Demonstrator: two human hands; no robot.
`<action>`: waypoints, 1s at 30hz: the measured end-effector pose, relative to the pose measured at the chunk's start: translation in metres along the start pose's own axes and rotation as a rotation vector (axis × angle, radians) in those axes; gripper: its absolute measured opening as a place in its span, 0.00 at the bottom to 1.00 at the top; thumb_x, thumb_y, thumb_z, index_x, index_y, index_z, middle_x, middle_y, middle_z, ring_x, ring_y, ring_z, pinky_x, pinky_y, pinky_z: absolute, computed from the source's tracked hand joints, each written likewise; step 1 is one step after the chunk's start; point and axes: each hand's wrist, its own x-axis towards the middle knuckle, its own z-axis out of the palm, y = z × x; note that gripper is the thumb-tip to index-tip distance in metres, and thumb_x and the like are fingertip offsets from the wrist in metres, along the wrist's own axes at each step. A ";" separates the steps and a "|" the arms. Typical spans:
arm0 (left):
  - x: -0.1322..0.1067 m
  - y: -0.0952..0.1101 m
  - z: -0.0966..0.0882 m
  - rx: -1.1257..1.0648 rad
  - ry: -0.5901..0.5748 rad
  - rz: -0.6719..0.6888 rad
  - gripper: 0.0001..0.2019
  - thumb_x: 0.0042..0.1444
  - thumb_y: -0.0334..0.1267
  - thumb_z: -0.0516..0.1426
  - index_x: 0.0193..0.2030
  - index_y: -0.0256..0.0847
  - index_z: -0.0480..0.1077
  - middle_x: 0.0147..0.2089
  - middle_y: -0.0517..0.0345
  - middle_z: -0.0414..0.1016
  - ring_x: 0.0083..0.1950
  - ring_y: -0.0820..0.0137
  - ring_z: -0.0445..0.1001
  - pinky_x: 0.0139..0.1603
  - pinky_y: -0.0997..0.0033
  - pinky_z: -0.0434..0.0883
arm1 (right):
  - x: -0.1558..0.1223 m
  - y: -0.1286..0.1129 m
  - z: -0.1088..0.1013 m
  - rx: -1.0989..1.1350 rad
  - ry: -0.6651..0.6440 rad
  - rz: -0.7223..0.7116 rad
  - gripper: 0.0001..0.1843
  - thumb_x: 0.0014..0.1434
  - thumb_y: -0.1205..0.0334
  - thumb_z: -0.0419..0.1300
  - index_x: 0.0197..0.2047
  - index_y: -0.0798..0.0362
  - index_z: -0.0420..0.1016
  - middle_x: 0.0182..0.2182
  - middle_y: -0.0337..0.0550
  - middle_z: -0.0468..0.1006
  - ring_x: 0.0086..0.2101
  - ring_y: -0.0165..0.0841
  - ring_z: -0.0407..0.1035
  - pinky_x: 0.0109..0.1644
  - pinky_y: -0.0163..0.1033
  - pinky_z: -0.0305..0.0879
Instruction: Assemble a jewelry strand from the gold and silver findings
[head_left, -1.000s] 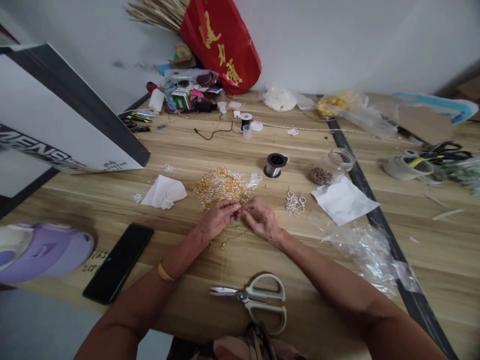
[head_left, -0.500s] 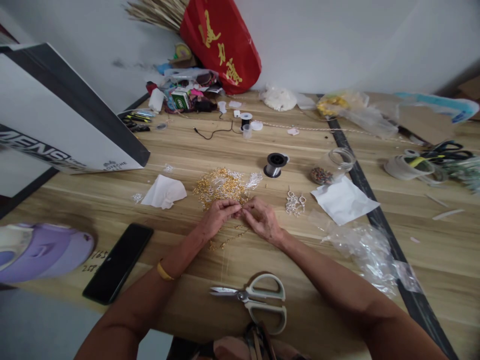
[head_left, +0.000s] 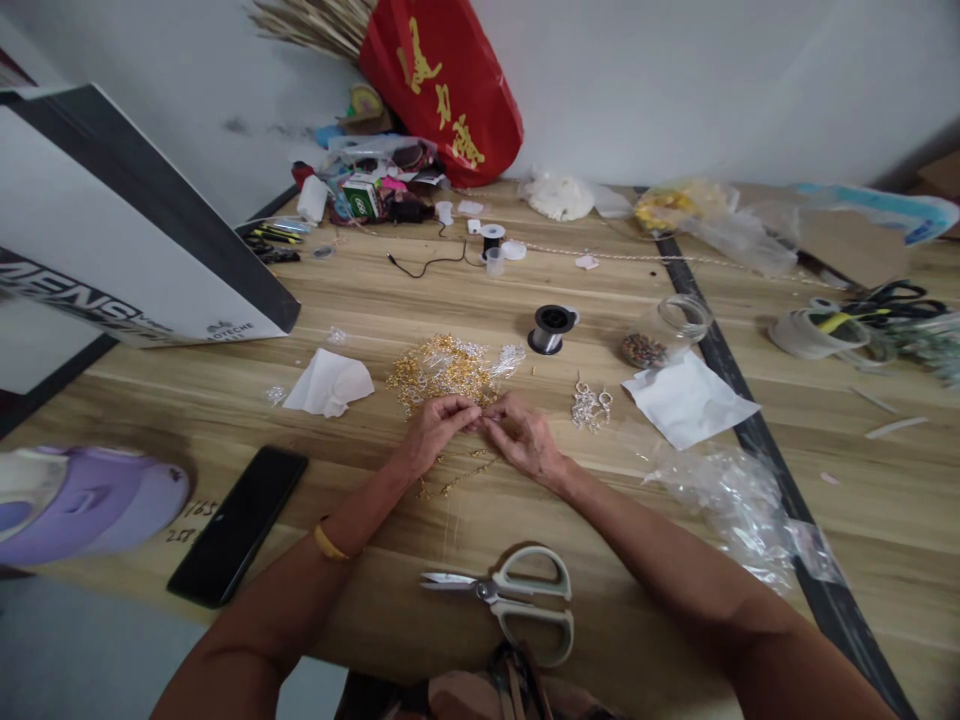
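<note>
My left hand (head_left: 442,432) and right hand (head_left: 523,432) meet over the middle of the bench (head_left: 375,620), each closed in a fine pinch of thumb and forefinger, fingertips almost touching; what sits between them is too small for me to make out. Just below lies a gold beaded strand (head_left: 448,489), on my side of the heap of gold and silver pieces (head_left: 442,368), well in from the bench's near edge. For work this fine, I judge it best to keep both wrists low and steady, pinch lightly, let one hand hold firm while the other makes only small movements, and keep slack in the strand so that nothing drags loose. I would also keep the fine pale thread (head_left: 448,525) clear of the scissors (head_left: 484,588), since a snag there could tug on the work. As for direction, the strand's long axis runs aslant: one end lies toward the near left corner, the other rises toward the bench's far right corner and reaches in by my right hand, where I cannot tell whether it is gripped. A shorter stretch of it lies just above, more nearly level with the far edge. The scissors lie crosswise, blades toward the left edge, handles toward the right.
</note>
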 end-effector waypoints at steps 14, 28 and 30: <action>0.002 -0.011 -0.005 0.109 0.031 0.103 0.11 0.49 0.42 0.61 0.25 0.36 0.70 0.23 0.61 0.69 0.27 0.75 0.66 0.31 0.75 0.63 | -0.001 -0.001 0.000 -0.016 -0.029 0.002 0.07 0.62 0.61 0.54 0.40 0.53 0.71 0.31 0.45 0.75 0.34 0.34 0.70 0.40 0.39 0.66; 0.000 -0.006 -0.010 -0.143 0.055 0.105 0.11 0.46 0.43 0.64 0.26 0.35 0.72 0.23 0.61 0.71 0.26 0.76 0.67 0.32 0.73 0.66 | 0.007 -0.006 -0.004 0.292 0.160 0.338 0.10 0.59 0.57 0.54 0.36 0.55 0.71 0.30 0.41 0.73 0.32 0.32 0.68 0.38 0.37 0.64; 0.000 -0.007 -0.011 -0.170 0.051 0.107 0.12 0.46 0.43 0.64 0.26 0.35 0.72 0.23 0.61 0.71 0.26 0.76 0.67 0.32 0.73 0.66 | 0.010 -0.005 -0.003 0.318 0.163 0.364 0.12 0.59 0.55 0.56 0.35 0.56 0.71 0.29 0.40 0.72 0.31 0.31 0.67 0.38 0.36 0.63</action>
